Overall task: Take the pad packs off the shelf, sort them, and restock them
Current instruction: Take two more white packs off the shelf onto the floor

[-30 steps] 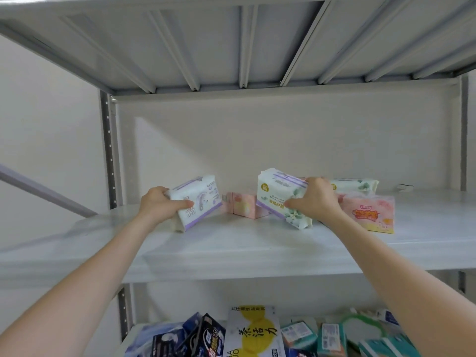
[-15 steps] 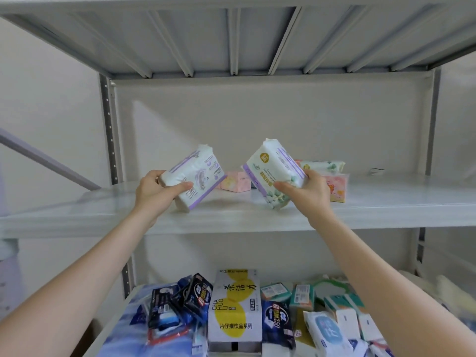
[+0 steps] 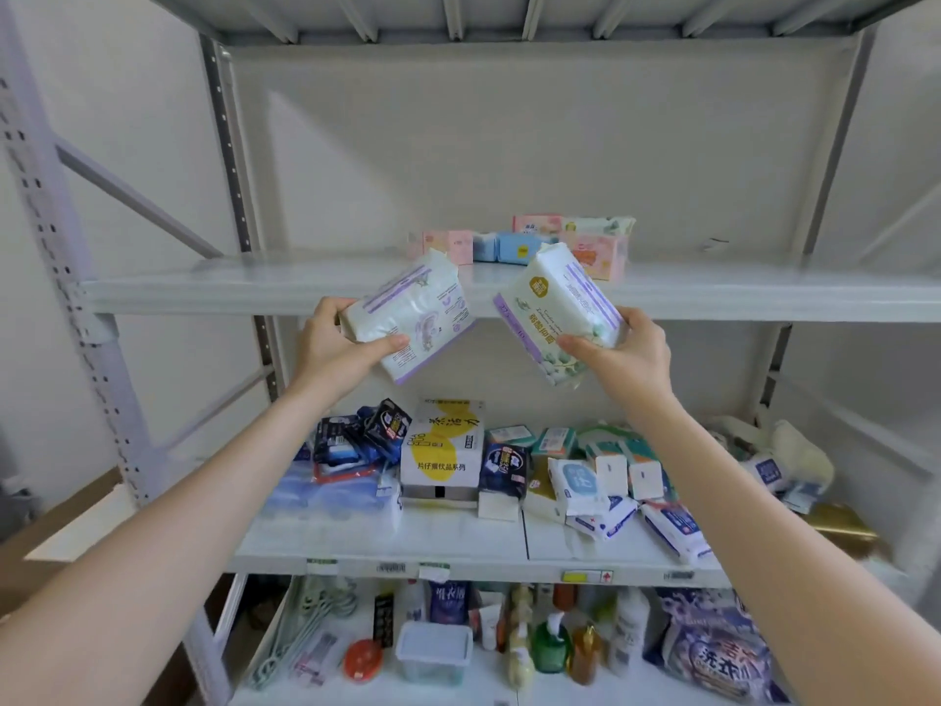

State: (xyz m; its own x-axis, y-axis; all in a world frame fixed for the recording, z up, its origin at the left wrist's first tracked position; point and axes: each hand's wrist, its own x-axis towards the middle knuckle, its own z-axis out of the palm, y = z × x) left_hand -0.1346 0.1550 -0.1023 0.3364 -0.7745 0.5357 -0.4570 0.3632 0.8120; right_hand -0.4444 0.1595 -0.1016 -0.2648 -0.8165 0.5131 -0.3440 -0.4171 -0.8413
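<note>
the left hand [image 3: 336, 343] grips a white plastic pad pack with purple trim [image 3: 412, 313], thumb curled over its front and fingers behind. the right hand [image 3: 626, 354] grips a second white pad pack with a purple stripe and green leaf print [image 3: 555, 313] the same way. both packs are tilted, held in the air just in front of the grey metal upper shelf [image 3: 254, 287], apart from each other. at the back of that shelf lie small pink packs [image 3: 448, 244], pale blue packs [image 3: 509, 247] and a larger pink pack [image 3: 598, 254] with a green-patterned pack [image 3: 598, 225] on top. the shelf below is crowded with a white-and-yellow carton [image 3: 443, 445], dark blue packs [image 3: 377, 430] and white packs [image 3: 578, 481]; bottles [image 3: 550, 649] stand on the lowest shelf.
</note>
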